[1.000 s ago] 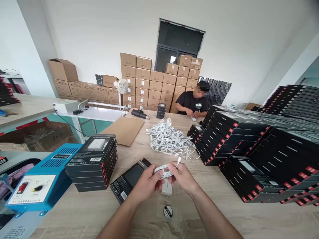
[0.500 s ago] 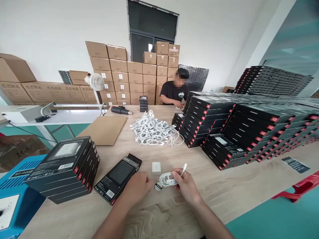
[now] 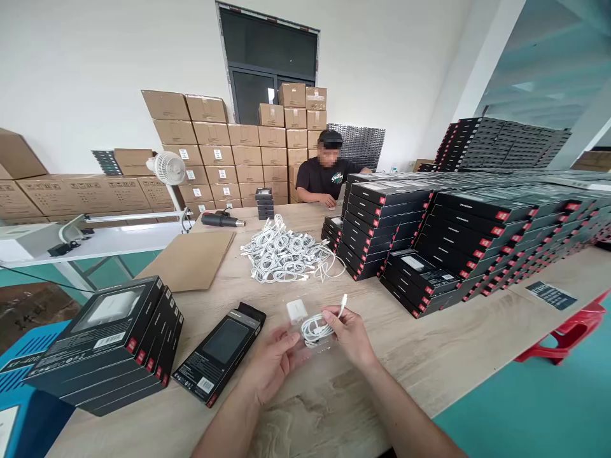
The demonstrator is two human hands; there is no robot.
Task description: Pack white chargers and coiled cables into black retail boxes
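Note:
Between my hands is a coiled white cable point(image 3: 315, 329), with a thin clear plastic bag point(image 3: 300, 355) around or under it. My right hand point(image 3: 348, 331) pinches the cable near its upright connector. The fingers of my left hand point(image 3: 277, 356) are closed on the bag's left side. Just beyond the coil sits a white charger block point(image 3: 296, 310). To the left of my left hand lies a black box point(image 3: 219, 353) with a dark window and a raised end flap. Farther back rests a pile of white cables point(image 3: 286, 251).
Stacked black boxes point(image 3: 109, 337) stand at the left beside a blue machine point(image 3: 33, 381). More black box stacks point(image 3: 386, 222) fill the right side. A cardboard sheet point(image 3: 191, 257) and heat gun point(image 3: 222, 219) lie back left. Across the table sits a person point(image 3: 324, 172).
My left hand has turned palm-up and now grips a clear bag by the cable. The cable coil is lifted slightly. The view has shifted right.

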